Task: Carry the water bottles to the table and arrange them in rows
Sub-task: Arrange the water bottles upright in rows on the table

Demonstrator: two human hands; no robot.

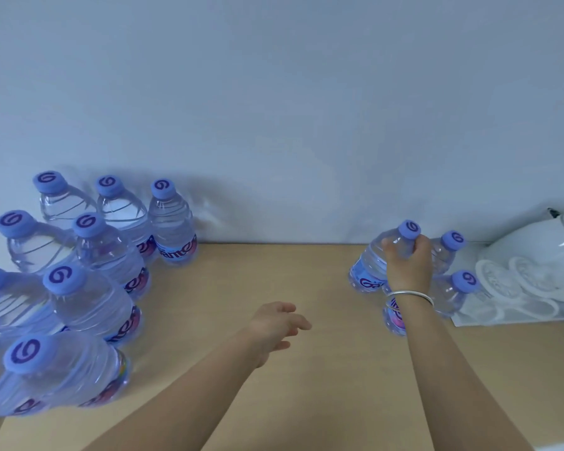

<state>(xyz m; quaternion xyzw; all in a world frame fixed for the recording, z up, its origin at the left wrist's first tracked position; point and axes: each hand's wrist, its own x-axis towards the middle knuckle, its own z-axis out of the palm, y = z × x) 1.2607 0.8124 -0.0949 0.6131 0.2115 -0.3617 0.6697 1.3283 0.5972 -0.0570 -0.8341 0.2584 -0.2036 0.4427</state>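
We see the right hand [407, 258] gripping a bottle [376, 262] by its neck beside the white kettle [541, 252], while the left hand [275, 327] hovers loose-fingered over the table [274, 385], holding nothing

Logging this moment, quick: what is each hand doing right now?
Left hand: open, fingers relaxed above the table, holding nothing.
Right hand: gripping the neck of a water bottle.

Soft, even, bluish light fills the scene, with faint shadows on the wall [228, 203] behind the bottles [173, 222]. Wide-angle distortion tilts bottles at the left edge, where the nearest look blurred.
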